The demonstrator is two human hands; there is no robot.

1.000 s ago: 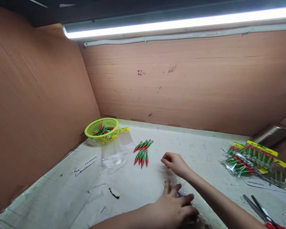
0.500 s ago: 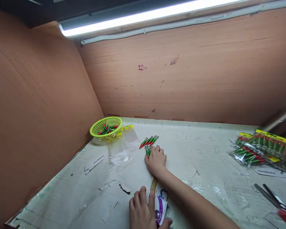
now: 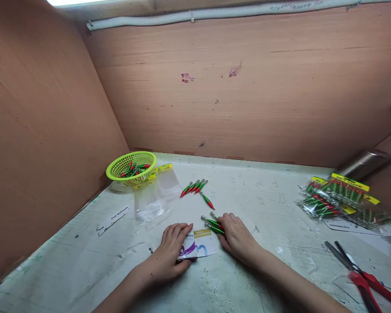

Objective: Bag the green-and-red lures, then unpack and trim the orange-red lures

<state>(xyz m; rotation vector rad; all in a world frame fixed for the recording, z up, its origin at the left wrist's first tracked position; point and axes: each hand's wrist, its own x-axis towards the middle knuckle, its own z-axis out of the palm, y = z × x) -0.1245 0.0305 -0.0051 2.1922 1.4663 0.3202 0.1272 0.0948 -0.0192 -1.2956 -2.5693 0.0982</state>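
On our pale tabletop (image 3: 263, 280), toward six o'clock, our right grip (image 3: 240, 240) was closed around green-red lures (image 3: 213, 226); our left grip (image 3: 170, 249) pinched a printed packet (image 3: 189, 247). Keeping the lures parallel seemed best to us.

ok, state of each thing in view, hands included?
Light: on
Basket: upright, lures inside
Clear bags: lying flat
Lure row: side by side
Packed bags: filled with lures
Scissors: blades apart
Left hand: on printed card
Right hand: holding lures
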